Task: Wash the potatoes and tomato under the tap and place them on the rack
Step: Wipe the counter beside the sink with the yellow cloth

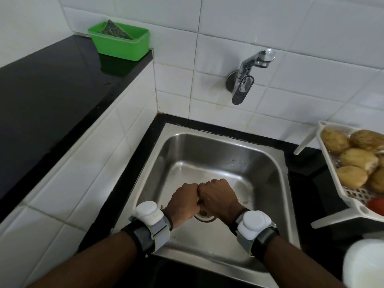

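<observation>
Over the drain [204,215] of the steel sink [207,150]: left hand [182,201] and right hand [218,196], both curled into fists, backs up, pressed knuckle to knuckle. Nothing showing in either grip (undersides of the fingers hidden from the head camera). Strapped round each wrist, a grey band carrying a white rounded unit, left wrist unit [148,212] and right wrist unit [253,224]. Faint mark on the left one, too blurred to read. Wet specks on the basin floor beside the right hand.

Up on the white tiled wall [311,38] behind the sink, a chrome tap [247,76], spout angled down toward the basin.

To the right of the sink, on the black desk [307,173], a white plastic rack [353,193] with a perforated floor. Heaped inside it, several brown potatoes [358,157], touching one another. At the rack's near corner, a red tomato [376,205], cut off by the frame edge (only a slice visible). Potatoes and tomato alike well apart from both hands.

To the left, on a higher black desk [52,84], a green plastic box [122,45] set against the wall, with a dark scrub pad [115,30] leaning upright inside. Low in the right corner, a white blurred shape [363,265], too close to the lens to identify.
</observation>
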Demonstrator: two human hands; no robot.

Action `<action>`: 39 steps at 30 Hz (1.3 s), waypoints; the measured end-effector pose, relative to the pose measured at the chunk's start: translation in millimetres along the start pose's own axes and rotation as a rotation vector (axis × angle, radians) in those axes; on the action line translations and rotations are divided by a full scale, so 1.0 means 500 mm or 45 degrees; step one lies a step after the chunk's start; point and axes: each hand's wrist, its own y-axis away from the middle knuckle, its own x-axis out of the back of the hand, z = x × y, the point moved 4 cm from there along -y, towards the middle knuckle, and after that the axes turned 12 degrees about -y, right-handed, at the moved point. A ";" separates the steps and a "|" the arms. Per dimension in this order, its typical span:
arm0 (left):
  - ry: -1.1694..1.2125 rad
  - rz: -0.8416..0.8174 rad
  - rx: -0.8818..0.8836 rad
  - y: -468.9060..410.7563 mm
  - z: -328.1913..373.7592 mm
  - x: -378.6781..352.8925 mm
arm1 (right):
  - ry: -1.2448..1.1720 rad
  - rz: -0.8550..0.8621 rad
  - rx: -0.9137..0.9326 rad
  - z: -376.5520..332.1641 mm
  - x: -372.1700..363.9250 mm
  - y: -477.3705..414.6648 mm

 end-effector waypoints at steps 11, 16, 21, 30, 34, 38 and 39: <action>0.766 -0.521 -0.017 -0.058 -0.009 0.027 | -2.252 0.205 -0.782 0.092 -0.040 0.024; 1.052 -0.397 -0.027 -0.092 -0.014 0.058 | -2.265 0.368 -0.640 0.121 -0.032 0.017; 1.112 -0.084 0.054 -0.120 -0.036 0.058 | -2.300 0.403 -0.666 0.143 -0.041 0.008; 1.200 -0.024 0.101 -0.155 -0.044 0.061 | -2.282 0.635 -0.951 0.205 -0.060 0.005; 1.148 0.009 0.143 -0.182 -0.037 0.064 | -1.718 0.923 -1.064 0.228 -0.057 0.022; 0.908 0.141 0.093 -0.209 -0.009 0.064 | -1.783 0.966 -0.796 0.187 -0.058 0.016; 0.819 0.175 0.027 -0.211 0.005 0.068 | -1.912 0.894 -0.792 0.178 -0.070 0.004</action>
